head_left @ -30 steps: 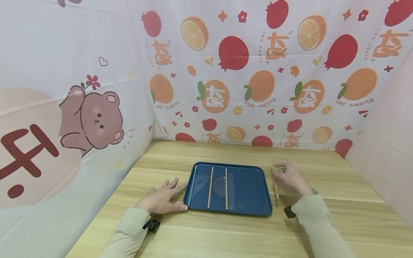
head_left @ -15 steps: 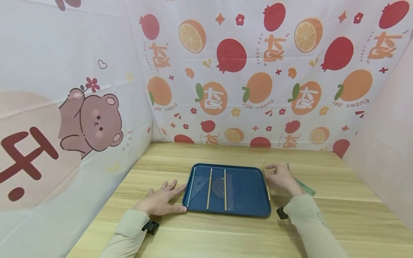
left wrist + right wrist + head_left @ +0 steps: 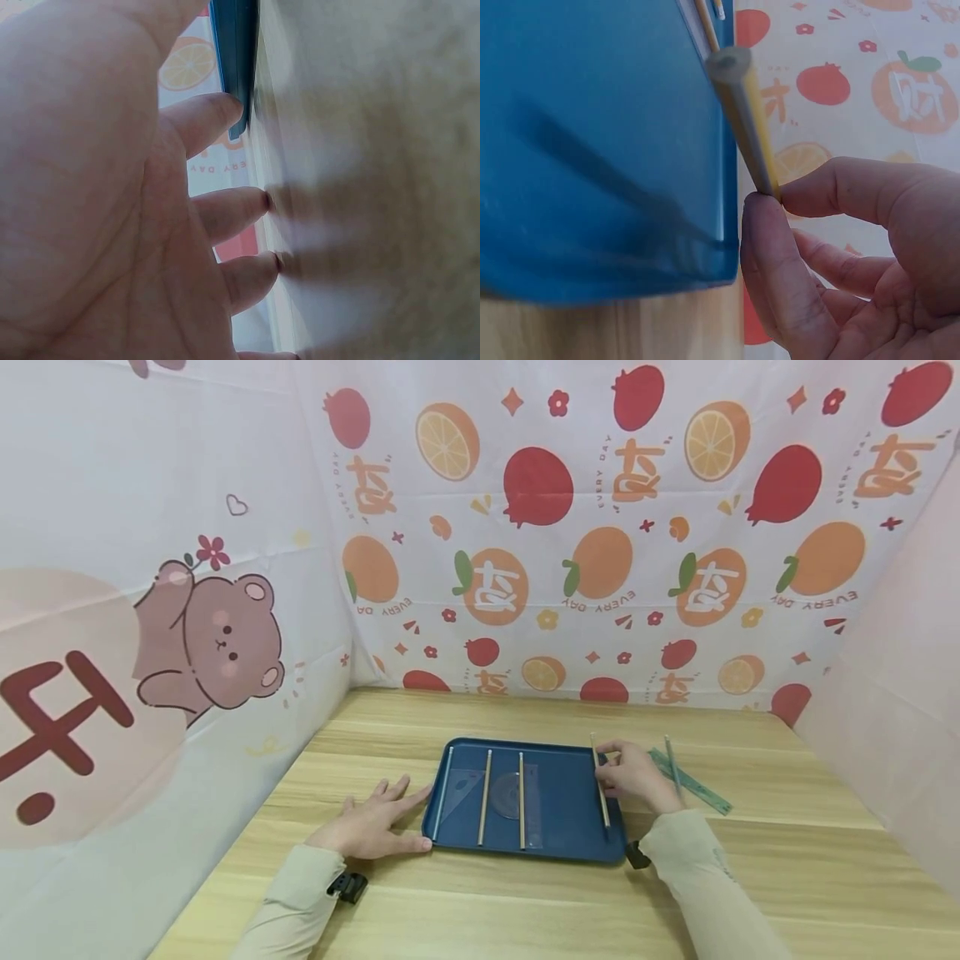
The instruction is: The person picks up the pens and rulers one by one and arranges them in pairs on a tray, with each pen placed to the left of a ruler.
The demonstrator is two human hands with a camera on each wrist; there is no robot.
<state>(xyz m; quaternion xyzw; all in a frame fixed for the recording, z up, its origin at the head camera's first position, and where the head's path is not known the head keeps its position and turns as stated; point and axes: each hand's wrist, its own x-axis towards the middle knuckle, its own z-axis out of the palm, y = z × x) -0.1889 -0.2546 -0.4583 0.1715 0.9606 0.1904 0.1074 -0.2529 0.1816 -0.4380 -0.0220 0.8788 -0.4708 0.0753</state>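
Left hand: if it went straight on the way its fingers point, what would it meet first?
The left hand would likely meet the blue tray first, at its left rim. In the left wrist view, its index fingertip sits at the edge; actual contact is unclear.

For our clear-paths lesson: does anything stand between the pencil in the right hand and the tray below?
Nothing visible does: the right hand pinches the pencil above the blue tray; the transparent ruler lies farther left.
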